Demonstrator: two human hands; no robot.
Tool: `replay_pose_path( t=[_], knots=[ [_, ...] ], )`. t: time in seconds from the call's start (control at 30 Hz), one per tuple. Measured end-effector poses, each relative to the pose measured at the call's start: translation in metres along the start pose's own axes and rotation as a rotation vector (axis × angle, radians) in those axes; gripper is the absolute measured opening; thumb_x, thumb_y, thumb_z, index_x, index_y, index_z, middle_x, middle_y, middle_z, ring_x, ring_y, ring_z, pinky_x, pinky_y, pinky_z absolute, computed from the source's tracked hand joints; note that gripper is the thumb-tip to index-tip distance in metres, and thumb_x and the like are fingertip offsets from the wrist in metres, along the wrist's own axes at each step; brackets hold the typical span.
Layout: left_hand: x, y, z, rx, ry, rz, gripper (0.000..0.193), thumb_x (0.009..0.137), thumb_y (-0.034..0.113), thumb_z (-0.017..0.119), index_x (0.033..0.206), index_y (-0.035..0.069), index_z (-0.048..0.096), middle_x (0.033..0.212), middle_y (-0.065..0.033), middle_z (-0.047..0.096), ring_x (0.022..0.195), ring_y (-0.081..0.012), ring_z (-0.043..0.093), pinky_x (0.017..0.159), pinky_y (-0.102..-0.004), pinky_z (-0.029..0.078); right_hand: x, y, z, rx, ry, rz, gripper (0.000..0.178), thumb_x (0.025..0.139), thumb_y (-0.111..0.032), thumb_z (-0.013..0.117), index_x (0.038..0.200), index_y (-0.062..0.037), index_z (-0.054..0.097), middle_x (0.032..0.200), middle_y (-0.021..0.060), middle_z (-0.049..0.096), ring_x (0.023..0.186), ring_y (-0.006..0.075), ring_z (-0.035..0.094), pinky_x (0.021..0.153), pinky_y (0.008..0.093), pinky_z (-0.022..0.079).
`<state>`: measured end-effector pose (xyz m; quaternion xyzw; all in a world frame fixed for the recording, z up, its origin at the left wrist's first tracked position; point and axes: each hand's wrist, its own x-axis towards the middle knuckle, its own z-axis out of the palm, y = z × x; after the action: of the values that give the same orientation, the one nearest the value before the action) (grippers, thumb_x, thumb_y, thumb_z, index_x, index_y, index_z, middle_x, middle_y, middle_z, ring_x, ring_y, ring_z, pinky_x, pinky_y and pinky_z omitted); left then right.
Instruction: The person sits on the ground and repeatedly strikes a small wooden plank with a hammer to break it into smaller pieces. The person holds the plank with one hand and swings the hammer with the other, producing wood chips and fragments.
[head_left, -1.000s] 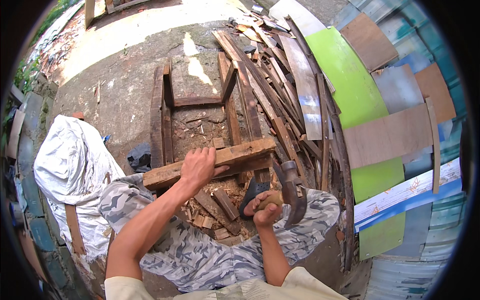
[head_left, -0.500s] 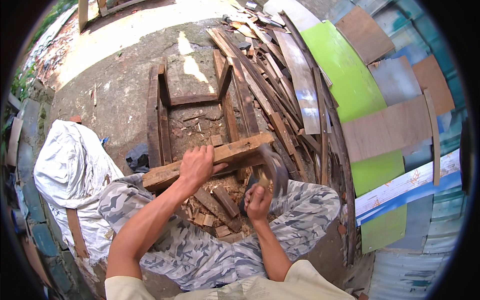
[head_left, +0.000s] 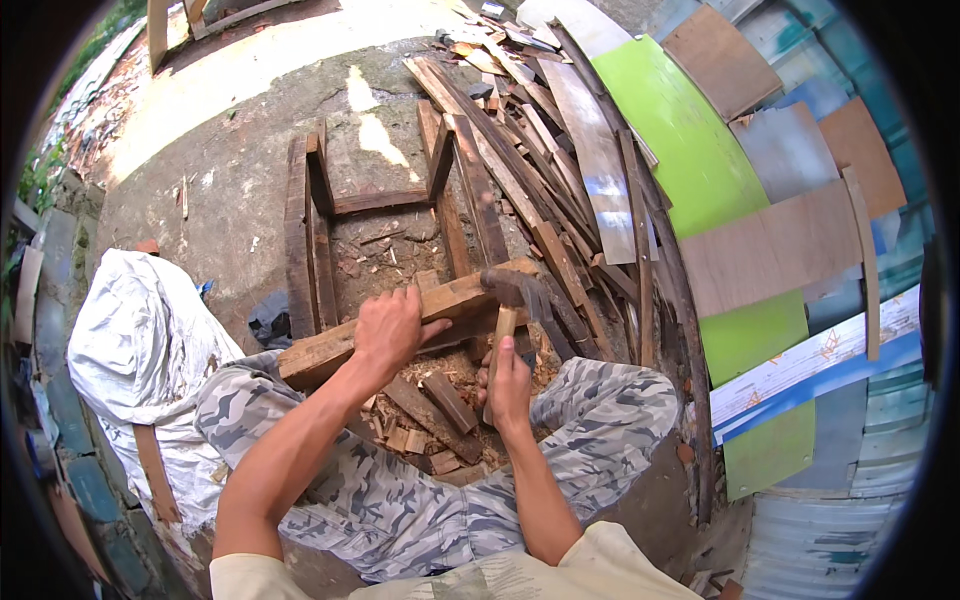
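A thick, weathered wooden beam (head_left: 318, 352) lies at a slant across the near ends of a wooden frame (head_left: 380, 200), in front of my crossed legs. My left hand (head_left: 390, 330) is wrapped over its middle, thumb on the near face. My right hand (head_left: 508, 385) is closed round the light wooden handle of a hammer (head_left: 508, 318). The dark metal head has a blunt end at the beam's right end and a long, curved, blade-like back part. Whether the head touches the wood, I cannot tell. Short offcuts (head_left: 448, 402) and chips lie between my legs.
A white sack (head_left: 140, 340) bulges on the left. On the right, long wood strips (head_left: 540, 190) are piled beside a long dark bar (head_left: 690, 330). Beyond it lean green and brown boards (head_left: 775, 245) against corrugated metal sheets. Concrete ground (head_left: 240, 180) spreads beyond the beam.
The hammer, blurred beside the beam's right end before, has moved left and its head is now over that end. My right hand has shifted slightly left and turned. My left hand keeps its grip.
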<state>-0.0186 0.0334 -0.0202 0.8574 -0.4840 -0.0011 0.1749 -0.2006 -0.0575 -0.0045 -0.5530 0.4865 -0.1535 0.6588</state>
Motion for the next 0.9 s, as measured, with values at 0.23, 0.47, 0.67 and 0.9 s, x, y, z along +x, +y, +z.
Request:
replay_pose_path(
  t=[0.23, 0.47, 0.67, 0.9],
  knots=[
    [0.005, -0.006, -0.001, 0.026, -0.026, -0.017, 0.063, 0.082, 0.063, 0.074, 0.092, 0.002, 0.062, 0.088, -0.015, 0.071, 0.083, -0.031, 0.072, 0.072, -0.0418, 0.055, -0.021, 0.0, -0.002, 0.298, 0.086, -0.475, 0.064, 0.104, -0.066, 0.039, 0.091, -0.0043, 0.048, 0.064, 0.0042, 0.047, 0.046, 0.013, 0.046, 0.043, 0.0272, 0.042],
    [0.007, -0.002, -0.007, 0.057, -0.051, -0.015, 0.063, 0.083, 0.062, 0.074, 0.095, 0.002, 0.064, 0.088, -0.0152, 0.072, 0.085, -0.0302, 0.072, 0.073, -0.041, 0.056, 0.008, -0.026, -0.009, 0.157, -0.004, 0.079, 0.063, 0.105, -0.064, 0.04, 0.088, -0.0044, 0.05, 0.062, 0.0029, 0.046, 0.045, 0.0128, 0.046, 0.042, 0.0285, 0.041],
    [0.008, -0.003, -0.005, 0.009, -0.029, 0.0, 0.062, 0.082, 0.061, 0.075, 0.094, 0.001, 0.064, 0.088, -0.0157, 0.072, 0.083, -0.0324, 0.072, 0.074, -0.0433, 0.055, -0.018, 0.009, -0.016, 0.345, 0.084, -0.469, 0.061, 0.105, -0.062, 0.041, 0.091, -0.004, 0.049, 0.062, 0.0044, 0.046, 0.046, 0.0135, 0.046, 0.042, 0.0274, 0.04],
    [0.015, -0.009, -0.005, 0.055, -0.021, 0.017, 0.063, 0.08, 0.061, 0.077, 0.094, 0.002, 0.063, 0.087, -0.0156, 0.072, 0.081, -0.0319, 0.072, 0.074, -0.0422, 0.055, 0.013, -0.013, -0.01, 0.026, -0.063, -0.093, 0.06, 0.106, -0.059, 0.042, 0.085, -0.0038, 0.051, 0.062, 0.0019, 0.048, 0.047, 0.0096, 0.045, 0.042, 0.0263, 0.04]
  ],
)
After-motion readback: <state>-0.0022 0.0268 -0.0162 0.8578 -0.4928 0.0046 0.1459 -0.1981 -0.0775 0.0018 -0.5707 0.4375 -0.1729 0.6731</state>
